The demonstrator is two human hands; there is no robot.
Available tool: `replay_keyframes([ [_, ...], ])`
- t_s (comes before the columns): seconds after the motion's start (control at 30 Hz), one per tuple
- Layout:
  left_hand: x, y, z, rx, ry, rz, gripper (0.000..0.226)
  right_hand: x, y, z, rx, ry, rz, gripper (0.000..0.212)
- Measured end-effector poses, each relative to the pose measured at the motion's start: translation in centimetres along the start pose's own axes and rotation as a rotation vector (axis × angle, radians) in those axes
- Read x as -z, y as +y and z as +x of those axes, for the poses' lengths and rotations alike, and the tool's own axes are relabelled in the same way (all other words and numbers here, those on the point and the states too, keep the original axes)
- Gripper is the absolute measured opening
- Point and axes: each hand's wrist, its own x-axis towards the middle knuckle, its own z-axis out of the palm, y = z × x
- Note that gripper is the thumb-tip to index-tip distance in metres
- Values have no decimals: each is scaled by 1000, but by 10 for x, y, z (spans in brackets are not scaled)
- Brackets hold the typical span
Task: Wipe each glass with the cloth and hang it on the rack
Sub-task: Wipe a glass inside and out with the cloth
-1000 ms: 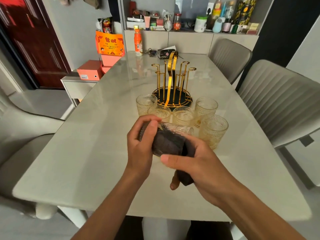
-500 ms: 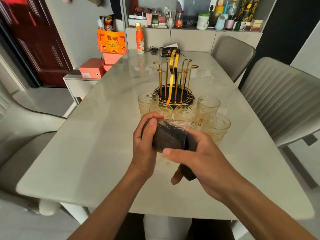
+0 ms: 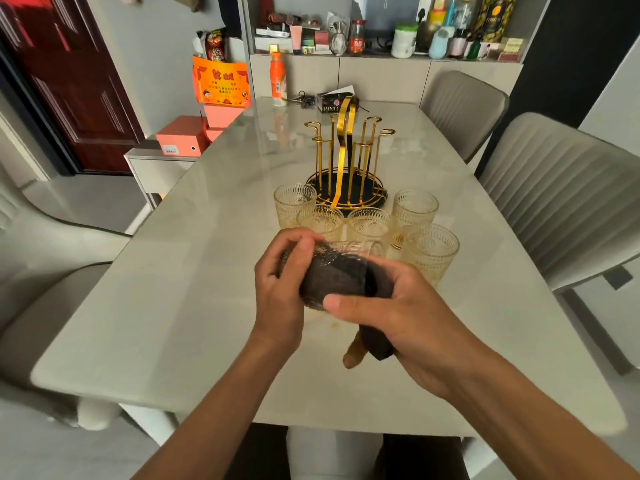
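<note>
My left hand (image 3: 282,289) grips a clear patterned glass (image 3: 332,271) lying on its side above the table. A dark cloth (image 3: 375,342) is stuffed inside the glass and trails out under my right hand (image 3: 398,320), which is closed on the cloth at the glass's mouth. Behind my hands several more patterned glasses (image 3: 429,251) stand upright on the table. A gold rack (image 3: 346,161) with a dark round base stands behind them, its hooks bare.
The pale marble table (image 3: 173,306) carries an orange bottle (image 3: 278,79), keys and a black box at its far end. Grey chairs (image 3: 561,202) stand on the right and one on the left. Orange boxes sit on a side cabinet at the left.
My hands and the glass stay in nearly the same place; the fingers shift slightly as the cloth works in the glass. The camera view has drifted a little.
</note>
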Motion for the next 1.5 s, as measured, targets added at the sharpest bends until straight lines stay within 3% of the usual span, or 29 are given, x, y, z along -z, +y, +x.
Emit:
replay_keyframes([
  [0.1, -6, 20, 11, 242, 15, -66, 12, 2, 1, -2, 114, -88, -312, 48],
  [0.23, -10, 33, 21, 607, -80, 47, 22, 7, 1, 1, 219, -29, -732, 34],
  [0.3, -10, 26, 18, 516, -92, -20, 16, 5, -1, -2, 218, 6, -681, 31],
  [0.43, -3, 2, 2, 58, -63, -117, 17, 3, -11, -3, -8, 66, -21, 28],
  [0.5, -5, 1, -2, 2, -14, -69, 15, 5, -10, -3, -11, 45, 8, 28],
  [0.57, -11, 11, 1, 155, 38, -40, 15, 6, -5, -4, 64, 20, -255, 35],
  [0.67, -13, 28, 12, 665, -40, -12, 13, 12, 2, -1, 246, -16, -879, 41],
  [0.73, -13, 29, 14, 779, -84, 8, 15, 16, 5, 0, 276, -7, -917, 41],
  [0.77, -13, 25, 12, 720, -74, -14, 16, 16, 4, 0, 254, 7, -832, 42],
  [0.9, -11, 1, -2, 86, 2, -62, 13, 8, -5, 0, 16, 115, -179, 36],
  [0.93, -11, 0, -4, 4, 16, -58, 13, 7, -6, 0, 1, 109, -122, 32],
  [1.0, -13, 6, -1, 42, 59, -31, 13, 8, -6, 0, 46, 55, -183, 35],
  [1.13, -20, 37, 17, 622, -30, 93, 20, 11, -3, -2, 190, 14, -593, 52],
  [1.2, -22, 41, 22, 726, -83, 62, 18, 10, -3, -2, 230, 65, -689, 49],
  [1.27, -24, 34, 21, 578, -86, 16, 19, 8, -6, -3, 220, 135, -584, 47],
  [1.4, -21, 14, 6, -52, -74, 90, 14, 8, -21, -3, 4, 172, 45, 28],
  [1.43, -20, 11, 4, -114, -53, 101, 15, 9, -22, -4, 9, 143, 44, 26],
  [1.5, -23, 15, 5, -7, 15, 85, 16, 9, -22, -4, 49, 97, -105, 28],
])
